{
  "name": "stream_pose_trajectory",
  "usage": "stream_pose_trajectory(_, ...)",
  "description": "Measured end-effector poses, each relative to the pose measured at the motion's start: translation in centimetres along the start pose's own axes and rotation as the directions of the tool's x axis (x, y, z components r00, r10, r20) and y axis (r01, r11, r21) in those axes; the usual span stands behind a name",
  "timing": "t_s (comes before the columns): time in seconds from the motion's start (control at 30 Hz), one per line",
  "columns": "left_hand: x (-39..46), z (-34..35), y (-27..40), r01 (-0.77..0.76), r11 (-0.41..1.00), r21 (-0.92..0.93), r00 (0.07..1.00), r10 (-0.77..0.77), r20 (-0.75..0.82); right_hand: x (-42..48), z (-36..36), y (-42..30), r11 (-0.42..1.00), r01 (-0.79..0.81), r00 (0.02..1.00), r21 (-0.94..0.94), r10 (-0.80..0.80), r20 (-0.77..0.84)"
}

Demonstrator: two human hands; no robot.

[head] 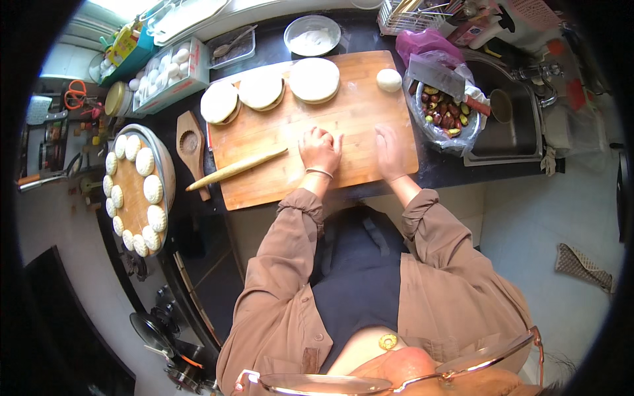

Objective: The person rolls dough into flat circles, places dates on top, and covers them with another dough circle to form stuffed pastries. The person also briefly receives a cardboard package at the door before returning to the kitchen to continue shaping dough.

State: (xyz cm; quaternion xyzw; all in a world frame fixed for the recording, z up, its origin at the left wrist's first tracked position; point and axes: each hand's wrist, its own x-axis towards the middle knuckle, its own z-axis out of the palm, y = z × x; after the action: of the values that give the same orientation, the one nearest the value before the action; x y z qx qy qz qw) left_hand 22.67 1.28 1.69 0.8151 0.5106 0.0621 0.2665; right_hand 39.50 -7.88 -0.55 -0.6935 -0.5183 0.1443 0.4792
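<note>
My left hand (321,150) rests on a wooden cutting board (361,116), fingers curled and thumb out; whatever lies under its palm is hidden. To its right my right hand (389,152), slightly blurred, stands on edge on the board with straight fingers and nothing seen in it. A tapered wooden rolling pin (237,169) lies left of my left hand, overhanging the board's edge. Along the far side are stacks of flat round dough, at left (219,102), centre (261,91) and right (315,80). One dough ball (389,80) sits at the far right corner.
A wooden pastry mould (190,143) lies left of the board, near a round tray (171,183) of patterned pastries. Behind stand an egg carton (171,89) and a flour bowl (312,35). A cleaver (436,76) lies across a bag-lined bowl (438,141) by the sink (525,123).
</note>
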Motion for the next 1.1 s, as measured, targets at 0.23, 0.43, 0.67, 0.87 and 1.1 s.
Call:
stream_pose_trajectory(0.23,-0.3,3.0,0.6,-0.005,0.934,0.357,0.967,0.096,-0.238,11.1,-0.9,1.6,0.866,0.145,0.989,-0.478,-0.14,0.047)
stream_pose_trajectory(0.43,0.9,2.6,0.5,-0.044,0.972,0.23,0.956,0.108,-0.273,15.5,-0.5,3.0,0.592,0.215,0.905,-0.777,0.179,0.387)
stream_pose_trajectory(0.67,-2.6,-0.6,-2.1,-0.21,0.971,-0.118,0.973,0.196,-0.118,10.2,-1.3,-0.2,0.996,-0.057,0.912,-0.07,0.081,0.401)
stream_pose_trajectory(0.87,-1.3,-2.2,-3.5,0.159,0.976,-0.149,0.968,-0.124,0.216,4.0,-1.6,1.7,0.866,-0.425,0.814,0.264,0.238,0.53)
stream_pose_trajectory(1.1,-3.2,-3.8,-7.2,0.153,0.683,-0.714,0.973,-0.231,-0.012,3.1,2.3,0.3,0.982,-0.082,0.939,-0.169,0.133,0.318)
